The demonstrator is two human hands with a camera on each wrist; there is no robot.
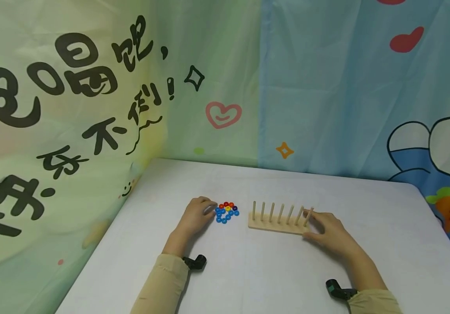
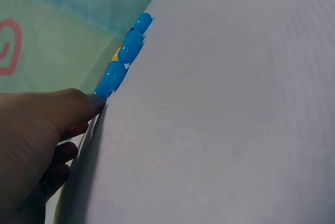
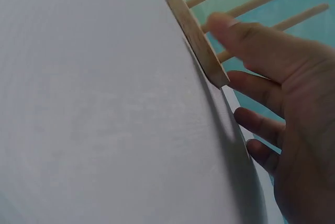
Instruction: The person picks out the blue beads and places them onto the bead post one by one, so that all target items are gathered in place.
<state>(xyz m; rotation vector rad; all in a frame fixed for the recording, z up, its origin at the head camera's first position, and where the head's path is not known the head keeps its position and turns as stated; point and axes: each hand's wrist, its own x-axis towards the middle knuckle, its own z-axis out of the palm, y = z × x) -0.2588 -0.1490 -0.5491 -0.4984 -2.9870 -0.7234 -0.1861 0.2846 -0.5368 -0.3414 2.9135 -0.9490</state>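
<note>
A cluster of small round beads [image 1: 224,217] lies on the white table: several blue ones, red and orange ones along the far side, a yellow one and a dark one. My left hand [image 1: 196,214] rests at the cluster's left edge, its thumb tip right at a blue bead [image 2: 111,77] in the left wrist view. To the right stands a light wooden pegboard [image 1: 274,225] with a row of several bare upright pegs. Around its right end my right hand [image 1: 332,231] is spread, thumb at the near side and fingers loosely bent past the end.
The white tabletop [image 1: 264,270] stretches in front of both arms and behind the board. A printed fabric curtain [image 1: 217,87] hangs along the table's left and back edges. Each wrist wears a small black camera, such as the left camera [image 1: 196,262].
</note>
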